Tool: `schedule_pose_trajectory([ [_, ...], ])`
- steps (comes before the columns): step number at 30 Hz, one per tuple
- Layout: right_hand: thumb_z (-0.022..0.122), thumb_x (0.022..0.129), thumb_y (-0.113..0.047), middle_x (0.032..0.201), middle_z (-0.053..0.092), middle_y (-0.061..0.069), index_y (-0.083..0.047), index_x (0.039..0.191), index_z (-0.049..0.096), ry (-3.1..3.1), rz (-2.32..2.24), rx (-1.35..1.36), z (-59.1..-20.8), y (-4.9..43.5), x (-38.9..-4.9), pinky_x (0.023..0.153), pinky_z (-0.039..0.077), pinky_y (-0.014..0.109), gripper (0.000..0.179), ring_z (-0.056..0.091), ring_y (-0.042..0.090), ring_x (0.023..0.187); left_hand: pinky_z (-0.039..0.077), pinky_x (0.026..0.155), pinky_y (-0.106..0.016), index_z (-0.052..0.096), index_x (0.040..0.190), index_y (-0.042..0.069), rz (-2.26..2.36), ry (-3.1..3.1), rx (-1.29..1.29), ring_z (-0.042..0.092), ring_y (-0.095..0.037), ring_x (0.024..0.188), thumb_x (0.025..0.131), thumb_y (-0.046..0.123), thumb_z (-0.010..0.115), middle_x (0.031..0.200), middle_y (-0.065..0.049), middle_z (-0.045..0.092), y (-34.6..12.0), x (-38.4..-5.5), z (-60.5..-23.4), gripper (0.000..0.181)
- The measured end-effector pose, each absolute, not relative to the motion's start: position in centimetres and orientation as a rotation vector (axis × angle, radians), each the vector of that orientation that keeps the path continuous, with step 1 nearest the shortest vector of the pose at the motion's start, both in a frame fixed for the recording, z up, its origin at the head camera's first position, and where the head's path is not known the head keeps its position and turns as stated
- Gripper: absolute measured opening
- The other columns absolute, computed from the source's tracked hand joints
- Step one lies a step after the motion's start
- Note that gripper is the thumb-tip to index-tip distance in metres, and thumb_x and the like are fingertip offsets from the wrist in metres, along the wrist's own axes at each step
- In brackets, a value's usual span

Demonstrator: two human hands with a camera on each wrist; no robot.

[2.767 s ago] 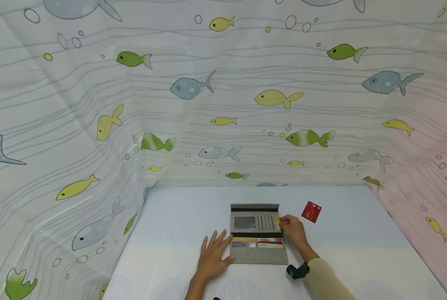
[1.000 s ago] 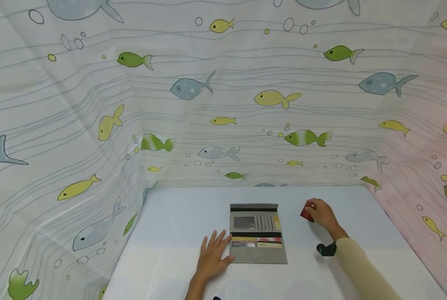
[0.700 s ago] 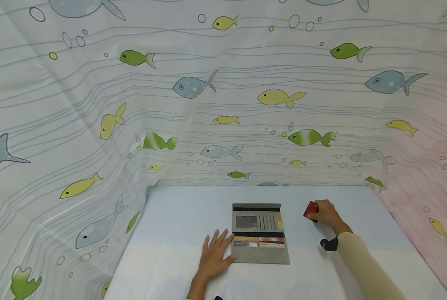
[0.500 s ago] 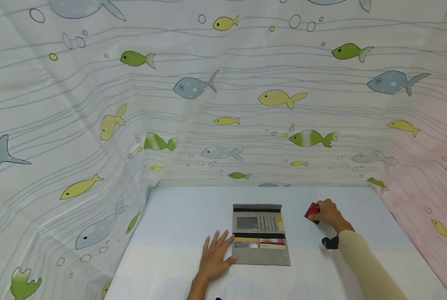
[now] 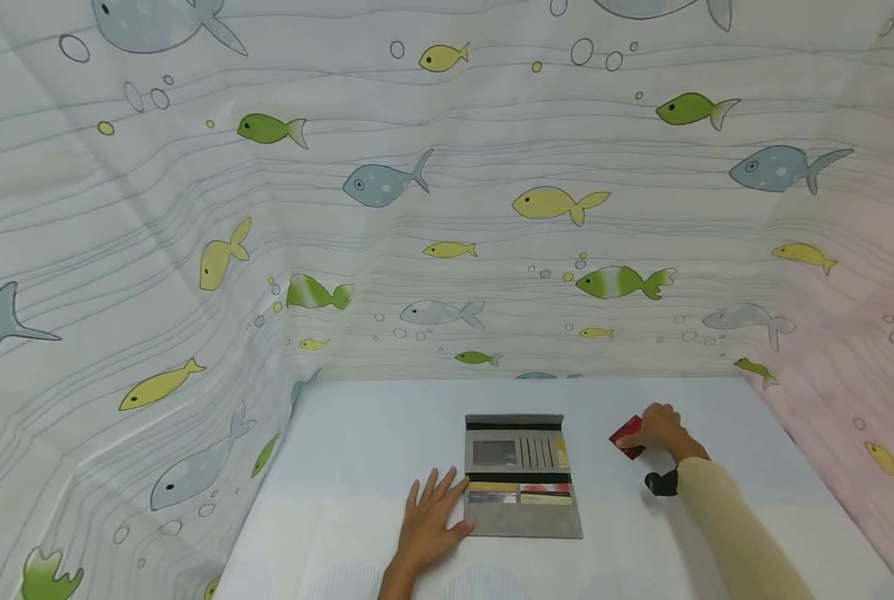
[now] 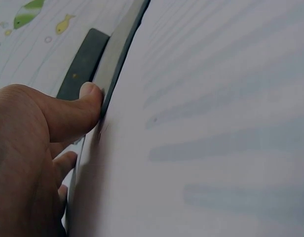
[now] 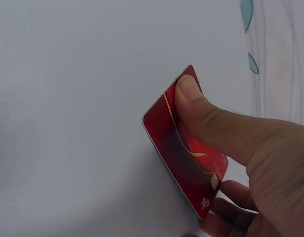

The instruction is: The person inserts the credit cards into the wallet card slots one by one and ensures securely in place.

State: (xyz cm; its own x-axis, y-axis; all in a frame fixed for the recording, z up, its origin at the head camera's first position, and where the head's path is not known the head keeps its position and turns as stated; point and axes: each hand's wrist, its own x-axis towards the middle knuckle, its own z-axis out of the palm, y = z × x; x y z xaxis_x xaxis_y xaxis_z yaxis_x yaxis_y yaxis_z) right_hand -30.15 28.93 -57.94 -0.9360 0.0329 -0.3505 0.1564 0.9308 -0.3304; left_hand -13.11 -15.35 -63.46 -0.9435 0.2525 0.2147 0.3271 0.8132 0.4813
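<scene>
A grey wallet (image 5: 523, 522) lies unfolded on the white table, several cards tucked in its lower pockets and a yellow card (image 5: 562, 452) in the upper part's right side. My left hand (image 5: 427, 523) rests at the wallet's left edge with fingers spread; in the left wrist view its thumb (image 6: 90, 106) touches that edge. To the right of the wallet, my right hand (image 5: 661, 428) pinches a red bank card (image 7: 174, 143). The thumb lies on the card's face and the other fingers are behind it. In the right wrist view the card is tilted up from the table.
The white table (image 5: 357, 450) extends around the wallet on all sides. A cloth printed with fish (image 5: 387, 185) hangs behind and along both sides of the table. A black wrist device (image 5: 661, 483) sits below the right hand at the sleeve.
My right hand has left the yellow card at the wallet, moved right to the red card and taken hold of it. The left hand has stayed at the wallet's edge.
</scene>
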Motion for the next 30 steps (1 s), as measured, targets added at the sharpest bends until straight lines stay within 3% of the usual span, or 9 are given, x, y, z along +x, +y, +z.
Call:
schedule_pose_trajectory([
  [3, 0.086, 0.075, -0.043, 0.105, 0.05, 0.034, 0.022, 0.122, 0.035, 2.719, -0.556, 0.177, -58.0, 29.0, -29.7, 0.084, 0.053, 0.052, 0.096, 0.048, 0.043, 0.099, 0.018, 0.115, -0.069, 0.055, 0.143, 0.02, -0.806, -2.862, -0.461, 0.035, -0.044, 0.146, 0.089, 0.049, 0.065, 0.154, -0.009, 0.048, -15.3, -12.9, -63.5, 0.062],
  [9, 0.074, 0.088, -0.018, 0.105, 0.058, 0.034, 0.022, 0.116, 0.047, 2.763, -0.729, 0.152, -57.8, 30.2, -29.0, 0.077, 0.05, 0.046, 0.056, 0.054, 0.038, 0.09, 0.016, 0.117, -0.068, 0.053, 0.145, 0.02, -0.824, -2.86, -0.46, 0.033, -0.043, 0.147, 0.091, 0.049, 0.063, 0.155, -0.01, 0.046, -15.2, -13.1, -63.3, 0.061],
  [13, 0.067, 0.093, -0.015, 0.11, 0.058, 0.032, 0.018, 0.118, 0.05, 2.691, -0.955, 0.245, -58.3, 30.9, -28.1, 0.076, 0.048, 0.039, 0.044, 0.055, 0.036, 0.095, 0.015, 0.117, -0.068, 0.053, 0.145, 0.021, -0.841, -2.884, -0.451, 0.032, -0.043, 0.148, 0.091, 0.051, 0.062, 0.156, -0.009, 0.045, -15.3, -13.0, -63.2, 0.063],
  [21, 0.065, 0.098, -0.021, 0.126, 0.052, 0.034, 0.015, 0.129, 0.051, 2.473, -1.449, 0.452, -58.7, 31.5, -26.4, 0.069, 0.053, 0.024, 0.049, 0.058, 0.028, 0.096, 0.016, 0.118, -0.068, 0.053, 0.145, 0.021, -0.832, -2.872, -0.454, 0.032, -0.042, 0.148, 0.091, 0.051, 0.062, 0.156, -0.008, 0.046, -15.4, -13.1, -63.0, 0.062],
  [26, 0.07, 0.094, -0.023, 0.134, 0.049, 0.035, 0.012, 0.131, 0.054, 2.377, -1.541, 0.599, -58.7, 31.5, -25.5, 0.066, 0.055, 0.021, 0.053, 0.062, 0.021, 0.087, 0.015, 0.117, -0.068, 0.054, 0.145, 0.02, -0.851, -2.878, -0.454, 0.032, -0.043, 0.148, 0.091, 0.05, 0.062, 0.156, -0.009, 0.046, -15.4, -12.9, -63.1, 0.062],
  [30, 0.072, 0.093, -0.023, 0.131, 0.052, 0.033, 0.012, 0.131, 0.055, 2.326, -1.612, 0.625, -58.9, 31.4, -24.8, 0.067, 0.056, 0.022, 0.055, 0.064, 0.015, 0.081, 0.016, 0.117, -0.068, 0.054, 0.145, 0.021, -0.84, -2.874, -0.454, 0.033, -0.043, 0.147, 0.091, 0.05, 0.062, 0.156, -0.009, 0.046, -15.4, -13.0, -63.3, 0.061],
])
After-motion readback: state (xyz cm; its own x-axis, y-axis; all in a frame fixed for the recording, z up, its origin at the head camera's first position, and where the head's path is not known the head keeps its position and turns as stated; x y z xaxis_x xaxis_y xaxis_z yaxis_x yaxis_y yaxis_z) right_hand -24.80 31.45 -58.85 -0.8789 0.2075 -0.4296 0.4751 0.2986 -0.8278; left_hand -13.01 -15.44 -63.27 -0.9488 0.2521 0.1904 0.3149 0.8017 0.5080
